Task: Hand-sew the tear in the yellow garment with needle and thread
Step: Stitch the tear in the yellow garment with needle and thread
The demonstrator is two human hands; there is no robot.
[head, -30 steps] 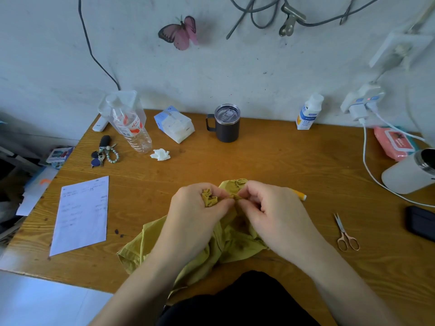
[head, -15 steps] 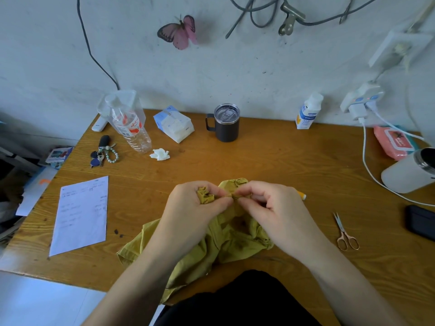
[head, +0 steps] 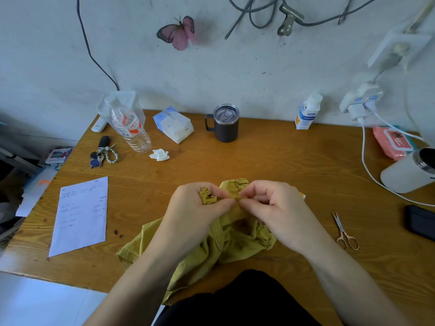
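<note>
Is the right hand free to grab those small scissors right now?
Probably, though not at once. The scissors lie on bare table just right of the right hand, nothing between them, but that hand is pinching the yellow garment and would have to let go first.

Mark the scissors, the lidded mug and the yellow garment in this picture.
scissors (head: pixel 341 228), head view, the blades near the pivot.
lidded mug (head: pixel 227 130), head view, dark side wall.
yellow garment (head: pixel 223 248), head view, lower crumpled fold.
</note>
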